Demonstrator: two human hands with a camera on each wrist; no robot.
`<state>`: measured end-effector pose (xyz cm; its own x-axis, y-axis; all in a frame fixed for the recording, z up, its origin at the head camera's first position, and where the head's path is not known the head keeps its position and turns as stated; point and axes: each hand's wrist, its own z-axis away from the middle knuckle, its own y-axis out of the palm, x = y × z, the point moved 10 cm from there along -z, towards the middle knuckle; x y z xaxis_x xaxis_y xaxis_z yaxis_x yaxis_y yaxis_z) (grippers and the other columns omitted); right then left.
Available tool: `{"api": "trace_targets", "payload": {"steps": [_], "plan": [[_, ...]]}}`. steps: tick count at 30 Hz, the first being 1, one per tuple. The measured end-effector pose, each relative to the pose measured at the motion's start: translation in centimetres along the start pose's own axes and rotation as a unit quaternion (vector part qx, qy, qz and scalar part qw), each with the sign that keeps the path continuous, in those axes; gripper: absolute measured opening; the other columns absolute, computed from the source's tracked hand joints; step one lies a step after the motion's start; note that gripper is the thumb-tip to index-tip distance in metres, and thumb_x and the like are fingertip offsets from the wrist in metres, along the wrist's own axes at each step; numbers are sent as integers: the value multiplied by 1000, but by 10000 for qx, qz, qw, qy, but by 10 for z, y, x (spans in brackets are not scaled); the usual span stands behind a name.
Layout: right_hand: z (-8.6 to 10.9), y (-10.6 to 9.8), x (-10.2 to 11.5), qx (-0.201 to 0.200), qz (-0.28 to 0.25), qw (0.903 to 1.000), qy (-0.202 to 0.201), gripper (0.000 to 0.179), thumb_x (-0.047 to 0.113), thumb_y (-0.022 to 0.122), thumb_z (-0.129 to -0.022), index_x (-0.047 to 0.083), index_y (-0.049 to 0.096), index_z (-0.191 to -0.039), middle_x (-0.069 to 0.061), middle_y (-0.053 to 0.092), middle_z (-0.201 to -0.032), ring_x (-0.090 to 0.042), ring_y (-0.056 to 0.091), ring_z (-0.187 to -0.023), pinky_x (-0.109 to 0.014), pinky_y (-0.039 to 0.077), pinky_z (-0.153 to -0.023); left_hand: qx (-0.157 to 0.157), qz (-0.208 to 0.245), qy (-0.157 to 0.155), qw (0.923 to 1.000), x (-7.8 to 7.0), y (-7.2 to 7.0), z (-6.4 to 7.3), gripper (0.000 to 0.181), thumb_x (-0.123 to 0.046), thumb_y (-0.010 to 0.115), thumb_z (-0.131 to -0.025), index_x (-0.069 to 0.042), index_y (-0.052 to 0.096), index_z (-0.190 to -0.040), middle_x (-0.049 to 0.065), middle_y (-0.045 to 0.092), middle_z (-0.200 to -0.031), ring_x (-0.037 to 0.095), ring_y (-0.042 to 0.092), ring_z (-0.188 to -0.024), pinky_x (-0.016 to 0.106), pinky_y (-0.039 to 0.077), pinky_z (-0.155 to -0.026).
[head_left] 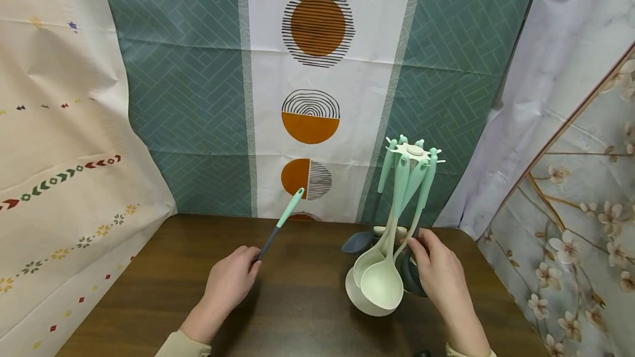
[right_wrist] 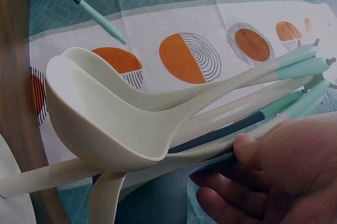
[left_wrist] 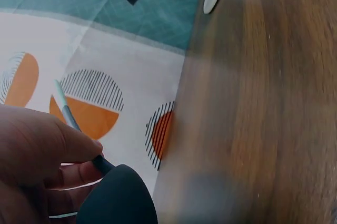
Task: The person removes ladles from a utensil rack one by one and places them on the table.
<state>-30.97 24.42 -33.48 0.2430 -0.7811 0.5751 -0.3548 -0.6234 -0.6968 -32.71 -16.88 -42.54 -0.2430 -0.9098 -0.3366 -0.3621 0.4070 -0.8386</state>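
My left hand (head_left: 230, 274) grips a utensil by its dark grey shaft (head_left: 269, 242). Its mint handle (head_left: 290, 208) points up and away, and in the left wrist view its dark rounded head (left_wrist: 121, 197) shows below the fingers; its exact kind is unclear. At the right, my right hand (head_left: 439, 269) reaches to a utensil stand with a cream top (head_left: 412, 151). Its thumb and fingers pinch a dark grey utensil (right_wrist: 213, 167) beside a cream stem. Cream ladles (head_left: 382, 285) with mint handles hang at the stand's front, and a dark grey spoon-like head (head_left: 357, 242) shows on its left.
The stand's round cream base (head_left: 359, 302) rests on the dark wooden table (head_left: 297, 291). A patterned curtain (head_left: 317, 81) hangs along the back edge, with other cloths at left and right. A small black object (head_left: 423, 353) lies at the front edge of view.
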Motion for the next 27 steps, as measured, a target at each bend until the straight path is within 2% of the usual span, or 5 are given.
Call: {"api": "trace_targets", "payload": {"steps": [8,21,27], "plan": [[-1,0,0,-48,22,10000,-15,10,18,64,-114,9,67,-116,-3,62,-84,-21,54,-72,-39,41,-66,126,-227,-92,9996,17,2,-2,14,-9,86,-96,-7,79,-109,1,67,-89,15,61,-67,40,54,-57],[-1,0,1,-37,17,10000,11,10,18,64,-114,9,69,-118,-4,65,-86,-22,56,-75,-40,42,-68,398,-624,-312,9968,43,1,6,15,-8,85,-95,-6,79,-108,3,65,-85,20,64,-66,43,55,-57],[0,1,0,-34,18,10000,57,11,19,64,-114,10,69,-119,-4,66,-88,-23,56,-77,-42,43,-70,340,-874,-155,9955,50,-2,7,12,-8,87,-93,-6,78,-101,4,65,-81,25,68,-67,46,54,-58]]}}
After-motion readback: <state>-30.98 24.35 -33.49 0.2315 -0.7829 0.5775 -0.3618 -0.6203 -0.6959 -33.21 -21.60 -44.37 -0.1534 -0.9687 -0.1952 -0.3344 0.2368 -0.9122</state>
